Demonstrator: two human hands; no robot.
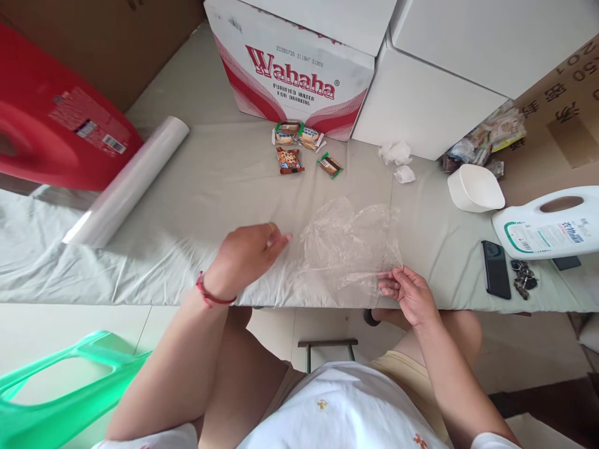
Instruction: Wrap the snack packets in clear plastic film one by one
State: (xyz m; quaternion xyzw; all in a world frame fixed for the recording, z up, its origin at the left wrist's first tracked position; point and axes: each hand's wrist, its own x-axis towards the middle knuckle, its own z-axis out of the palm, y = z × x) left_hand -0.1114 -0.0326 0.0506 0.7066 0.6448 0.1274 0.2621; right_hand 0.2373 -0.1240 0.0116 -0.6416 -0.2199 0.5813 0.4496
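The clear plastic film (346, 243) lies crumpled on the counter (210, 168), just right of the frame's centre; whether it is a bag or a single sheet, I cannot tell. At its lower right edge, the right hand (412, 296) has thumb and fingertips pinched on the film. The left hand (247, 259), left of centre, has loosely bent fingers just beside the film's left edge; whether its grip is closed on any of the film, I cannot tell.

Film this thin probably clings and folds over itself, so a light fingertip pinch close to the edge should serve better than a fistful. With the right grip as anchor, the left does best working from the opposite edge, drawing evenly and low; a jerk could stretch or tear it. The small wrapped snacks (289, 161) at upper centre lie apart from the film, leaving room to flatten its creases.
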